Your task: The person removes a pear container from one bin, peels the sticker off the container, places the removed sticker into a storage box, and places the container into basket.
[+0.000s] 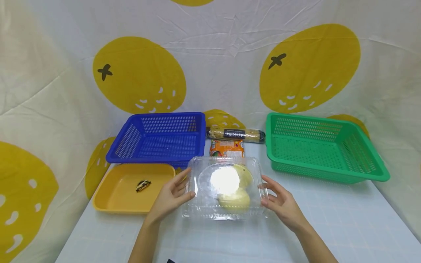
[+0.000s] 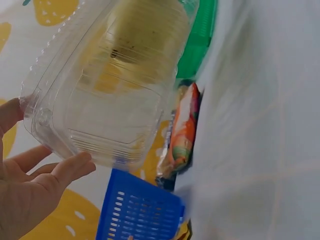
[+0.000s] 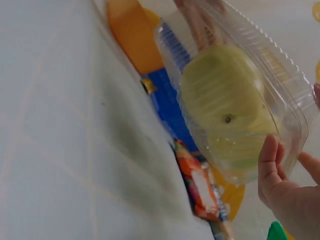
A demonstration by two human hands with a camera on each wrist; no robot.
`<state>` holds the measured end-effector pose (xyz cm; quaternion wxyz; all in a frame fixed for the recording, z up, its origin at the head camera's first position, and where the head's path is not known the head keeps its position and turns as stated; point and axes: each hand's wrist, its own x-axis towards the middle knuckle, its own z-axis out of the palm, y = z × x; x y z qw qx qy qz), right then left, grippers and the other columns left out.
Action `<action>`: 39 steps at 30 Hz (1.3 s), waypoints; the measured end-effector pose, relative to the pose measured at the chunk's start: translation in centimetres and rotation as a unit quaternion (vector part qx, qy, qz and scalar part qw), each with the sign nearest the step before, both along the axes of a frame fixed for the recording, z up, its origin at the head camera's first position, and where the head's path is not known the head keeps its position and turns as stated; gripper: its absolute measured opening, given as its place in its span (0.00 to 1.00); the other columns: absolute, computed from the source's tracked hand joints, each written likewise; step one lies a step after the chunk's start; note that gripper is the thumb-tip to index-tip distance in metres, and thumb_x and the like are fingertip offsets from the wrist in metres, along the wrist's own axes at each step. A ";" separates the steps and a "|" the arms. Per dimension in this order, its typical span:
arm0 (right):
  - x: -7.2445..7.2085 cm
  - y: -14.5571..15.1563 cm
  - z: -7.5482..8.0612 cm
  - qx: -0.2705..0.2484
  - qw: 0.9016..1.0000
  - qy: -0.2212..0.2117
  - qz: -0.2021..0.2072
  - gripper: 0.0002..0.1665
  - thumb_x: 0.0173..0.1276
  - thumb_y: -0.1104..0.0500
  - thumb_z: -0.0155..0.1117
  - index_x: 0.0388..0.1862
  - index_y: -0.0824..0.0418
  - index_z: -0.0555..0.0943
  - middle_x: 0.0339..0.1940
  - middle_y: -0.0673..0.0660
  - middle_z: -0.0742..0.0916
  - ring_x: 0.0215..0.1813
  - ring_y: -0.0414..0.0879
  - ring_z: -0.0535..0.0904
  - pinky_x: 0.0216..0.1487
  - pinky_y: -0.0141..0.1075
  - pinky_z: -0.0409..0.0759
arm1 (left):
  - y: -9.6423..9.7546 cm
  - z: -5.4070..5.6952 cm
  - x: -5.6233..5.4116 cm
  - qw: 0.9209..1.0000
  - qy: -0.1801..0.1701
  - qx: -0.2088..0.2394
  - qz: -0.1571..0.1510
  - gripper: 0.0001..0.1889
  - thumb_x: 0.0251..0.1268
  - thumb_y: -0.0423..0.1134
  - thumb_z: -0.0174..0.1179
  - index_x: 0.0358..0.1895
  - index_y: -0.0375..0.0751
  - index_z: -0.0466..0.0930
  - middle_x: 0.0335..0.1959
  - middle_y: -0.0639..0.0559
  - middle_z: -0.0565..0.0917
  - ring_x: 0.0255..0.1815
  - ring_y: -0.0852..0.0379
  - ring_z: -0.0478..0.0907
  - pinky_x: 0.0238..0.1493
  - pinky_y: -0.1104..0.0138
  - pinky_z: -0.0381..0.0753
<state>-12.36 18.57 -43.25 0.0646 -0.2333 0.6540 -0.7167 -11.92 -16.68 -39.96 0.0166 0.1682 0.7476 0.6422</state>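
A clear plastic clamshell box (image 1: 202, 179) is held up above the table between both hands, its lid down and catching a bright glare. Two round, pale yellow-green fruits (image 1: 235, 202) sit inside it, toward the right half; their exact kind is hard to tell. My left hand (image 1: 171, 195) grips the box's left side, thumb over the near edge and fingers beneath. On the opposite side my right hand (image 1: 281, 202) pinches the right edge between thumb and fingers. From below, the right wrist view shows the fruits (image 3: 222, 90) through the ribbed box bottom.
Behind the box lie an orange packet (image 1: 227, 148) and a long pack of noodles (image 1: 236, 134). A blue basket (image 1: 158, 146) stands back left, a green basket (image 1: 309, 149) right. The yellow tray (image 1: 115, 204) at left holds a small black-and-gold wrapped item (image 1: 143, 185).
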 end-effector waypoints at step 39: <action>-10.0 -7.3 7.6 0.101 0.995 -0.014 -0.012 0.41 0.63 0.61 0.65 0.73 0.54 0.59 0.64 0.65 0.68 0.64 0.61 0.69 0.54 0.36 0.77 | -7.4 7.1 -8.0 0.999 -0.009 -0.019 0.039 0.35 0.63 0.30 0.59 0.72 0.35 0.55 0.73 0.41 0.57 0.69 0.40 0.59 0.54 0.74 0.72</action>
